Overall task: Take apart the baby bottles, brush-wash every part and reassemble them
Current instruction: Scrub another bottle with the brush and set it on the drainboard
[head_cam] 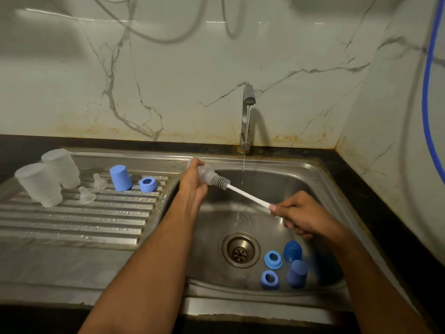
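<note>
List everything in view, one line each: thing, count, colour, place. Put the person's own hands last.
bottle bodies: 2, frosted clear, upside down on the drainboard's far left
held bottle: 1, frosted clear, above the basin's left edge
teats: 2, clear, on the drainboard
cap on drainboard: 1, blue, upright beside a ring
ring on drainboard: 1, blue
rings in basin: 2, blue, right of the drain
caps in basin: 2, blue, near the rings
brush: 1, white handle, grey head at the bottle mouth
faucet: 1, metal, running
sink: 1, steel
blue hose: 1, right wall
left hand: grips the held bottle
right hand: grips the brush handle
</note>
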